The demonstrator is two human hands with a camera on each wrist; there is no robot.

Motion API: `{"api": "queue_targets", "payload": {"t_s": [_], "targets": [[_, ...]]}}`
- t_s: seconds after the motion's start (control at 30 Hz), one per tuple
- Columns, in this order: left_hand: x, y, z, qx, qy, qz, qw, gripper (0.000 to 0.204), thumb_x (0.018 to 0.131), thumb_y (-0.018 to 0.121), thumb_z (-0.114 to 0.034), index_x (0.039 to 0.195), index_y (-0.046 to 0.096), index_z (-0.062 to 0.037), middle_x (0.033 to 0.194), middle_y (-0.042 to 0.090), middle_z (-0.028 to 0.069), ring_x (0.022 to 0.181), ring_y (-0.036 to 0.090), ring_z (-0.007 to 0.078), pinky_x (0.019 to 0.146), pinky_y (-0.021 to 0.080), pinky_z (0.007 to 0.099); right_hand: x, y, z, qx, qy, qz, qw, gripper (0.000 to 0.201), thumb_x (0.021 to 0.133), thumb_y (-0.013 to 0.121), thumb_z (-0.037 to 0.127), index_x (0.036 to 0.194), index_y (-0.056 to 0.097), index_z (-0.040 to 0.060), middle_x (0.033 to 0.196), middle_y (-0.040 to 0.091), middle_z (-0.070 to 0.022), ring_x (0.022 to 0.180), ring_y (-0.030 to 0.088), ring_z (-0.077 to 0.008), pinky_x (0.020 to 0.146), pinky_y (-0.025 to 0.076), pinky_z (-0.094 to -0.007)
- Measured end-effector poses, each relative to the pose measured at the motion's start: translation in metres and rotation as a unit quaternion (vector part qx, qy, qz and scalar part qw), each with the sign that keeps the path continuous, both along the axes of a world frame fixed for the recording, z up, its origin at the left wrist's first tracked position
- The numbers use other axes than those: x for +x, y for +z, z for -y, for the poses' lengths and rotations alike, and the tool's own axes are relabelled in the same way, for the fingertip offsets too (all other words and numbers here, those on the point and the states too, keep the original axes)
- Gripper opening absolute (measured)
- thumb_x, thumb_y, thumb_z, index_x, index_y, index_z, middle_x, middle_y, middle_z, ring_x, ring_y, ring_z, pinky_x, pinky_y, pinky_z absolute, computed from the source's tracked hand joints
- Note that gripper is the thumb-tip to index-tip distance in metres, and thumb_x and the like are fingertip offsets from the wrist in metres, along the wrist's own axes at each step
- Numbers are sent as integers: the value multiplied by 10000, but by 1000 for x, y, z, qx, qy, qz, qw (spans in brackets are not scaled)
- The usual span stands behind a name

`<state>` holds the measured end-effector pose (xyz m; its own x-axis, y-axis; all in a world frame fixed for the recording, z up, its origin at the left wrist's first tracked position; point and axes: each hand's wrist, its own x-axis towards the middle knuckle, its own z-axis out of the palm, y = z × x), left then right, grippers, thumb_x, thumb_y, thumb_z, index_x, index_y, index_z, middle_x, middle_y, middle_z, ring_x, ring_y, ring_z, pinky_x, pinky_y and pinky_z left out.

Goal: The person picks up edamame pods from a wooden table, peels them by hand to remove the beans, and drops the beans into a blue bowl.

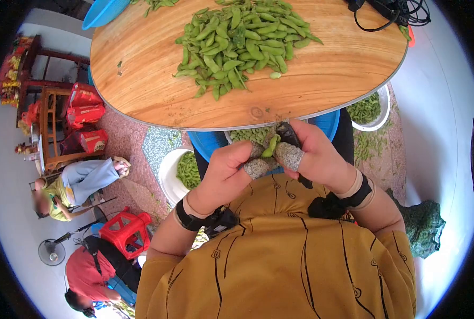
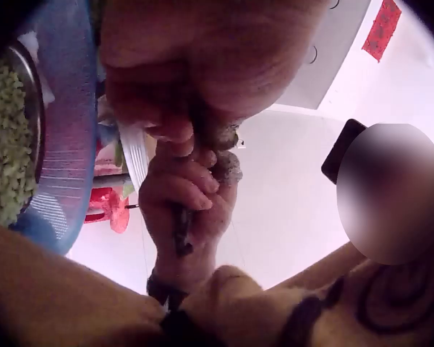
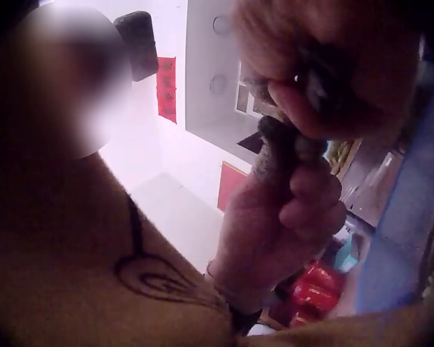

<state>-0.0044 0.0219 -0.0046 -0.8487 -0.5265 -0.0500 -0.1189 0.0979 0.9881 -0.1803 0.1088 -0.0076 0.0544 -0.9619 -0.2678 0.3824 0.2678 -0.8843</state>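
Note:
A green bean pod (image 1: pixel 271 146) is pinched between the two hands in front of the table edge. The left hand (image 1: pixel 229 164), with grey coverings on its thumb and a finger, grips one end of the pod. From the other side the right hand (image 1: pixel 314 155), also with covered fingertips, holds the pod; a dark object (image 1: pixel 288 133) lies along its fingers. Under the hands, shelled beans (image 1: pixel 247 134) fill a bowl within a blue basin (image 1: pixel 202 142). In the left wrist view the beans (image 2: pixel 7 137) show beside the hands; the pod is hidden there.
Many pods (image 1: pixel 237 42) are heaped on the round wooden table (image 1: pixel 146 74). White tubs of pods stand on the floor to the left (image 1: pixel 168 175) and right (image 1: pixel 387 109). Black cables (image 1: pixel 407 11) lie at the table's far right. Two other people and a red stool (image 1: pixel 125 231) are at left.

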Motion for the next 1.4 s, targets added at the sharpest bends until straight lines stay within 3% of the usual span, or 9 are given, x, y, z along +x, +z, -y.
{"api": "queue_targets", "payload": {"t_s": [0.23,0.33,0.43,0.6,0.77,0.97,1.03,1.2,1.4], "targets": [[7,-12,-6,360,59,6,931,274,943,531,-253,1043,578,-2,714,555,39,551,468,97,485,353,216,7,-18,1,-176,-64,-81,979,216,863,617,127,1029,543,9,750,573,20,560,535,-99,500,452,-275],[5,-13,-5,512,54,-56,855,275,940,533,-264,1039,574,-11,697,544,40,532,442,90,466,316,213,-14,6,-1,-22,17,-154,988,205,830,646,128,965,556,2,730,584,-39,621,574,-168,582,478,-311],[3,-18,1,337,105,59,934,209,950,509,-216,1000,579,-26,697,544,39,531,450,101,474,335,226,-12,0,-5,-32,-73,-433,898,205,791,669,128,895,550,-3,738,575,-137,663,585,-229,623,473,-310],[4,-16,0,-103,-27,96,990,101,851,458,-15,905,542,-3,721,541,90,582,502,193,537,417,303,-8,-11,-7,-164,0,-476,864,207,694,632,102,801,495,-10,727,555,-213,732,561,-433,612,457,-455],[14,-16,-3,-153,-77,85,981,100,757,480,15,851,513,19,745,504,192,747,521,395,645,426,413,-3,-14,-8,-142,69,-503,850,216,693,659,130,809,523,11,727,569,-189,730,584,-394,628,471,-454],[76,-23,11,-298,-19,290,909,140,751,532,-54,874,526,11,795,564,215,769,557,424,668,465,467,-4,4,4,-184,90,-600,773,187,720,656,133,842,559,29,748,594,-153,704,604,-348,621,492,-433],[95,-22,13,-376,10,529,761,115,779,577,-98,853,548,-15,795,595,182,710,592,377,625,489,430,-8,11,17,-208,9,-598,774,178,728,646,123,856,564,30,775,599,-146,699,606,-345,617,496,-423],[77,6,22,-389,118,394,825,191,775,652,-101,940,606,-14,786,590,185,711,601,340,606,461,420,-19,8,52,-210,-137,-726,640,133,752,598,86,876,575,46,870,596,-127,664,615,-322,566,504,-391],[2,32,35,-460,231,176,839,204,767,646,-97,948,592,-20,773,569,166,680,574,350,596,462,416,-15,3,49,-154,-99,-735,653,173,734,610,78,896,562,39,799,572,-141,658,610,-323,560,506,-399]]}}
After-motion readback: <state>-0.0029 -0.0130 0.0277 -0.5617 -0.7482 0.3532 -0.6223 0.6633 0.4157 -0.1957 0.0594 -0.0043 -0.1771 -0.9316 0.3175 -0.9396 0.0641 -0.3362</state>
